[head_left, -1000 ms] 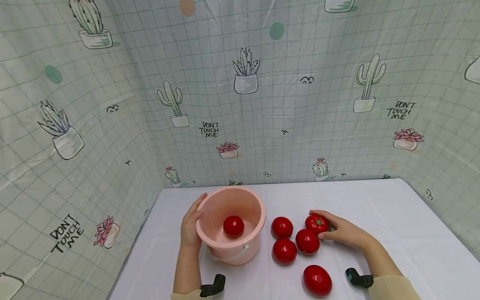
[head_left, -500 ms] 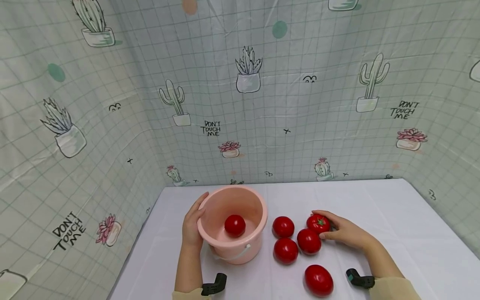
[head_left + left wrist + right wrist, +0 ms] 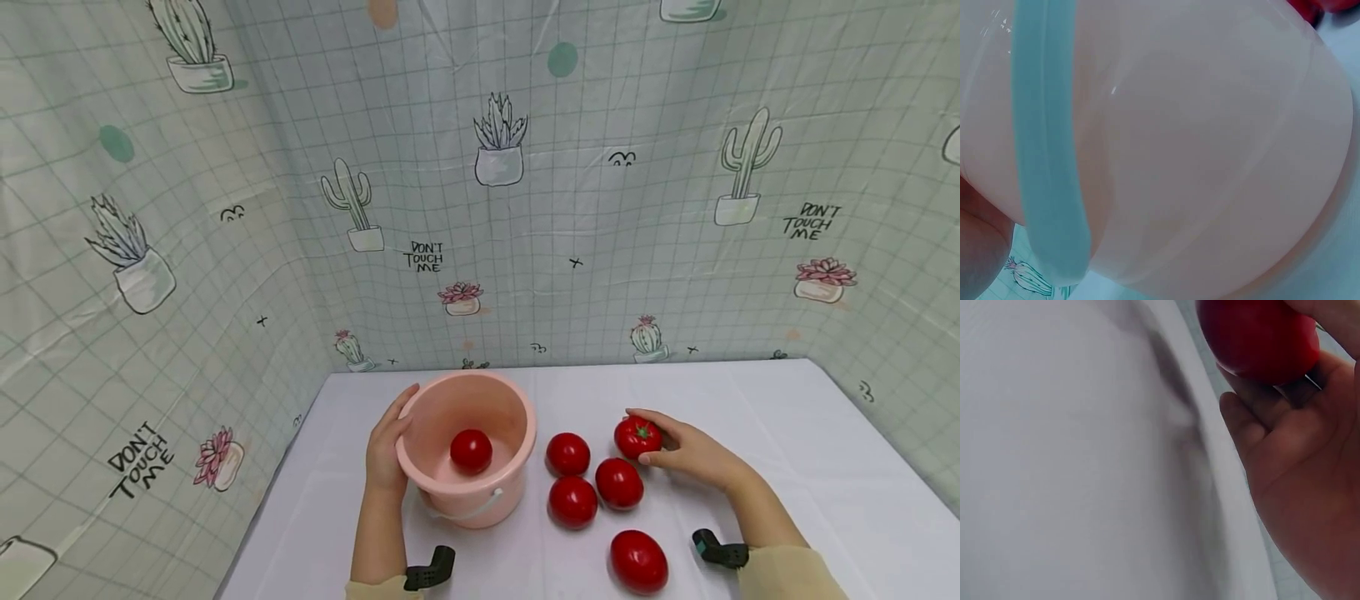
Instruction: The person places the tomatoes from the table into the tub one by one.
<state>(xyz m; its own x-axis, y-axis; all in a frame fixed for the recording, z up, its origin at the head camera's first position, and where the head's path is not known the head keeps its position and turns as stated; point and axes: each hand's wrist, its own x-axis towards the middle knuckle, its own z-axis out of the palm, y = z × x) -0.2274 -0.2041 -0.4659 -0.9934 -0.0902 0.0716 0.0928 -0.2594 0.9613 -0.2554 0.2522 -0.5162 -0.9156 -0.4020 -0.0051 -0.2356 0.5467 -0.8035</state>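
My left hand (image 3: 385,458) grips the left side of a pink plastic bucket (image 3: 480,507), its fingers at the rim. One red tomato (image 3: 471,452) lies inside the bucket. In the left wrist view the bucket's wall (image 3: 1210,137) fills most of the picture, crossed by its pale handle (image 3: 1047,125). To the right, my right hand (image 3: 697,456) holds a red tomato (image 3: 637,433) with a green stem top between thumb and fingers. The right wrist view shows that tomato (image 3: 1260,337) raised over the white surface, the fingers curled beneath and behind it.
Several more red tomatoes stand on the white table (image 3: 787,433) between bucket and right hand: one at the back (image 3: 567,454), two close by in front. Another tomato (image 3: 638,562) lies nearer the front edge. A patterned cloth (image 3: 555,217) hangs behind and at both sides.
My right hand has lifted its tomato slightly up and away from the tomato in front of it. The left hand stays on the bucket; the whole view has shifted a little.
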